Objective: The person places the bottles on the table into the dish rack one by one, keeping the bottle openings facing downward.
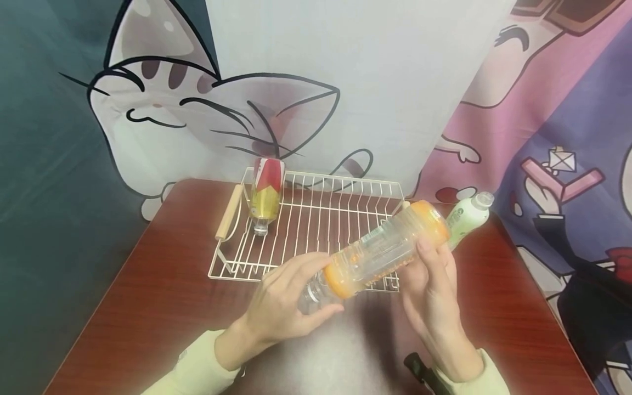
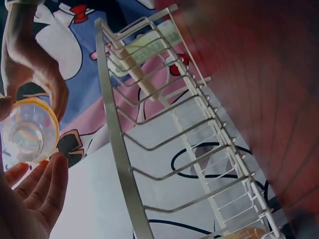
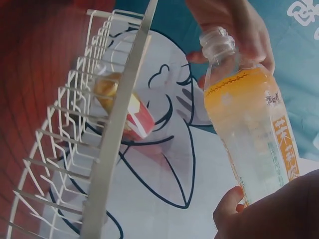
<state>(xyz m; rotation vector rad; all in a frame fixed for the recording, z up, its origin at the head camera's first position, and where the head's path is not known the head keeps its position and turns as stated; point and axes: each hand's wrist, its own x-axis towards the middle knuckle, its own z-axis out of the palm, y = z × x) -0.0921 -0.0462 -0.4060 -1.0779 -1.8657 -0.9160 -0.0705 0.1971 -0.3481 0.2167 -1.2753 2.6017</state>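
Note:
A clear plastic bottle (image 1: pixel 382 252) with orange bands is held tilted above the front of the white wire rack (image 1: pixel 340 209). My left hand (image 1: pixel 276 307) grips it round the neck end, thumb below. My right hand (image 1: pixel 434 291) holds the base end, higher and to the right. In the right wrist view, the bottle (image 3: pixel 249 132) shows a clear threaded neck and orange lettering on its side. Seen from the left wrist, the bottle (image 2: pixel 30 132) appears end-on between both hands.
Inside the rack's left end lies a red-and-yellow bottle (image 1: pixel 268 189), neck toward me, near a wooden handle (image 1: pixel 229 211). A pale green bottle (image 1: pixel 469 216) stands tilted right of the rack. The brown table (image 1: pixel 143 307) extends around it; a printed cloth (image 1: pixel 375 66) hangs behind.

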